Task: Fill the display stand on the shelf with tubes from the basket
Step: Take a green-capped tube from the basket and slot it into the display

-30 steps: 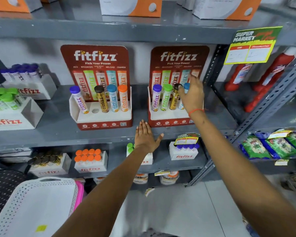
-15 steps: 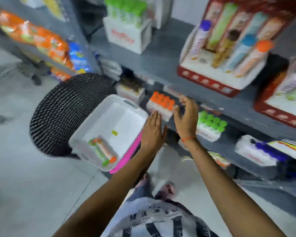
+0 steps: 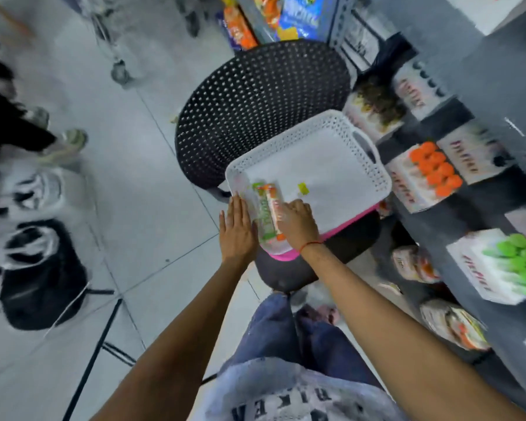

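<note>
Reaching into the white perforated plastic basket (image 3: 340,129), my right hand (image 3: 296,221) curls over the orange-capped tube (image 3: 274,208); whether it grips is unclear. The green-labelled tube (image 3: 263,212) lies beside it, and my left hand (image 3: 236,229) rests flat and open at the basket's near edge.

A black perforated stool (image 3: 255,104) stood on the pale tiled floor (image 3: 152,238) beside the grey shelf (image 3: 498,86). On the shelf's lower level, near its front edge, sat a white carton of orange-capped containers (image 3: 431,171), and further along the same edge a white carton of green-capped ones (image 3: 510,265). Orange and blue packets (image 3: 274,19) lay at the far end. Blurred dark shapes at the floor's left edge were possibly bags (image 3: 40,268).
</note>
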